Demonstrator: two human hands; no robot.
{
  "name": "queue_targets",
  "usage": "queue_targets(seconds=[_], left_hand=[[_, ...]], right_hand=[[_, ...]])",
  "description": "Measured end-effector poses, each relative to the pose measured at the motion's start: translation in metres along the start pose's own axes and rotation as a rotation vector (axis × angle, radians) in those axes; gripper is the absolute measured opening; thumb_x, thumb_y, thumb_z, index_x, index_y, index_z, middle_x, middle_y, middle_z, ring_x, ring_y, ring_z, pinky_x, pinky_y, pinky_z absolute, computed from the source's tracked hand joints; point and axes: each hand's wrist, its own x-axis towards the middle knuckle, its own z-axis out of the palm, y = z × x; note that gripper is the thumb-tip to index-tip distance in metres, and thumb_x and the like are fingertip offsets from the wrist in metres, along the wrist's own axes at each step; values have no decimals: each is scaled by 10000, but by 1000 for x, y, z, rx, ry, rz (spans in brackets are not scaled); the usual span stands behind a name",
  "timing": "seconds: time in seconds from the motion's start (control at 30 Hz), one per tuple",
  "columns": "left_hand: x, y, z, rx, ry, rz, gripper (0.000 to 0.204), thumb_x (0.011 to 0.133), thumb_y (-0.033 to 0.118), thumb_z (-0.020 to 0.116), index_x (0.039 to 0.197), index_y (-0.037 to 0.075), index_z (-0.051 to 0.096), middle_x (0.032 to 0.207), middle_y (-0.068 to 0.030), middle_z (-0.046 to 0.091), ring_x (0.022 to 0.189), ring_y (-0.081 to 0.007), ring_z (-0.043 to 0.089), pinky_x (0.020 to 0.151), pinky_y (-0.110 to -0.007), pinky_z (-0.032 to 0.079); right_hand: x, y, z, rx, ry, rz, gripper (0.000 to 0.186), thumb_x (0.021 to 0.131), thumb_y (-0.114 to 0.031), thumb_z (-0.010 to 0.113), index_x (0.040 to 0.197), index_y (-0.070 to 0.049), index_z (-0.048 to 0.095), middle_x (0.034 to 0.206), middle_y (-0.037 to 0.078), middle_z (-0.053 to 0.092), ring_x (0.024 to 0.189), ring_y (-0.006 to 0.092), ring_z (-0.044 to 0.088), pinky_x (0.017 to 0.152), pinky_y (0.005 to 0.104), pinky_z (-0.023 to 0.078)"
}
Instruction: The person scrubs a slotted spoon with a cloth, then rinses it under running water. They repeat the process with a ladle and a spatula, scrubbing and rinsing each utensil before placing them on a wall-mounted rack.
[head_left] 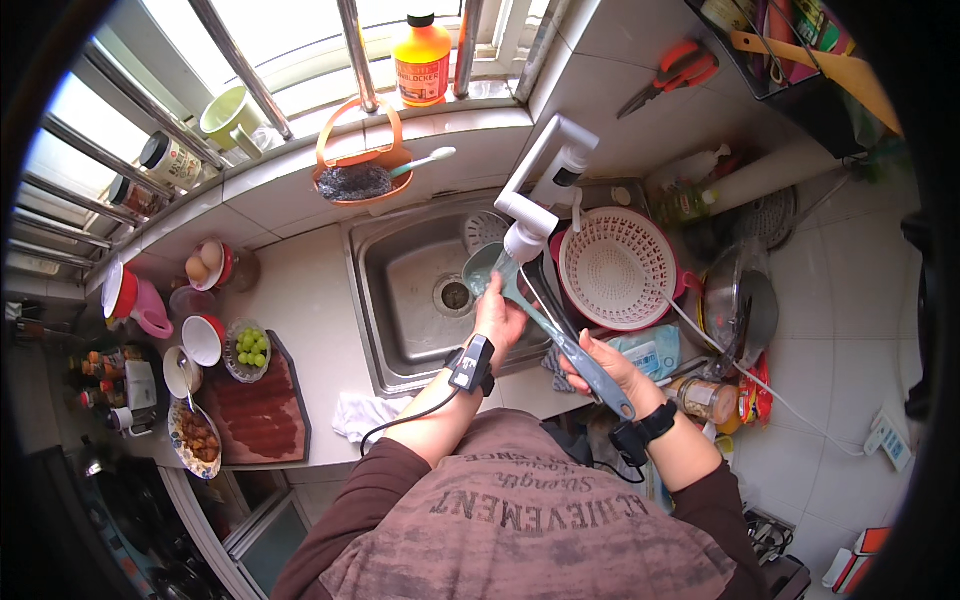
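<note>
Grey-blue along its whole length, the ladle is slanting across the near right side of the sink, its bowl lying over the basin just under the tap. The left hand is grasping it at the neck near the bowl, and the right hand is gripping the handle toward its end. Washing seems to be under way rather than finished: the ladle is getting its turn at the tap, but whether water is running is hard to tell. Pale streaks are showing on the handle and could be suds or glare, so how clean it is remains unclear. Finishing the rinse and setting the ladle down are apparently the parts not yet done. The steel wool is resting in its orange caddy, so scrubbing with it does not seem to be happening now. The colander is sitting right of the tap, apart from both hands.
</note>
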Motion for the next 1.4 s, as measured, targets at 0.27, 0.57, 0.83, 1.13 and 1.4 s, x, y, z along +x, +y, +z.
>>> queue_targets(seconds=[0.27,0.57,0.83,1.13,1.4], left_hand=[[10,-11,8,-119,71,66,339,866,274,644,1072,35,521,894,-97,593,701,-220,573,680,-360,564],[25,9,-2,64,114,12,349,898,465,541,925,118,575,728,-14,572,583,-152,524,485,-282,412],[40,14,-12,-56,206,21,374,908,463,527,1058,120,518,919,-43,557,753,-166,526,583,-336,471],[21,14,-4,-283,95,106,516,981,371,370,1299,-24,277,1266,-280,436,1106,-410,535,891,-517,505],[18,4,0,-201,-20,30,559,968,399,383,1308,-36,293,1268,-246,445,1155,-395,503,921,-565,463]], right_hand=[[5,7,6,52,327,119,199,966,-256,457,980,-70,529,652,15,515,498,110,517,440,219,447],[-3,6,19,-127,133,269,406,949,-455,424,995,-65,528,650,84,567,466,182,548,456,282,477],[14,16,18,-699,355,4,323,981,-377,416,978,-71,518,714,-2,525,580,94,492,504,216,415],[-16,-18,21,-859,474,-21,304,968,-322,445,847,-44,469,554,34,484,428,114,458,402,260,410],[7,-28,-2,-858,341,30,309,978,-325,422,925,-32,508,548,25,490,418,112,465,425,248,400]])
